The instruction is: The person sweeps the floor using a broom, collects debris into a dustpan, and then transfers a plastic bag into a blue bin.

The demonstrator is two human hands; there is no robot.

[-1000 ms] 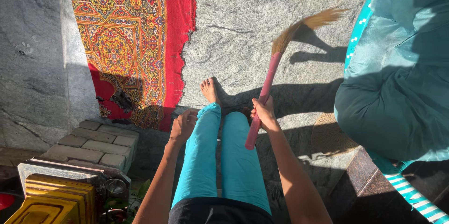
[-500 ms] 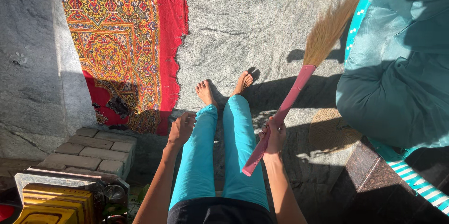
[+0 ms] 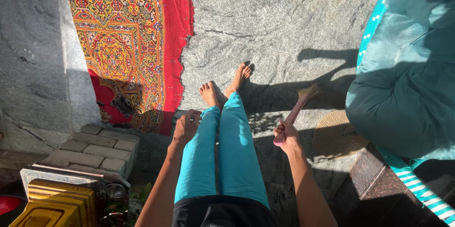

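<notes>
1. since the earlier frame the broom (image 3: 295,113) has swung from a long raised slant to a steep, foreshortened line; its straw head, then spread wide near the teal cushion (image 3: 403,85), now shows only as a small blurred tuft low over the stone floor (image 3: 275,23).
2. right hand (image 3: 286,134): fingers curled tight round the pink handle near its lower end; it sits slightly higher in view than before. the broom lies to the right of the legs, its tip pointing away toward the cushion.
3. left hand (image 3: 186,127): unchanged place, resting on the left thigh of the teal trousers (image 3: 222,151), fingers loosely bent, holding nothing.
4. feet: both bare; the right foot (image 3: 238,79) now reaches further forward than the left foot (image 3: 209,94).
5. containers, lower left corner: a yellow ribbed box (image 3: 52,203) with a grey frame (image 3: 61,172) just behind it, a small glass jar (image 3: 115,192) beside it, and a red rounded object (image 3: 7,204) cut off by the edge. no label is legible.
6. surroundings: red patterned rug (image 3: 128,42) on the floor at upper left; grey paving blocks (image 3: 97,149) below it; round woven mat (image 3: 336,134) partly under the cushion.
7. hard to read: the straw tuft is motion-blurred; the rug's near corner is in deep shadow; the striped edge (image 3: 422,194) at lower right is cut off.
</notes>
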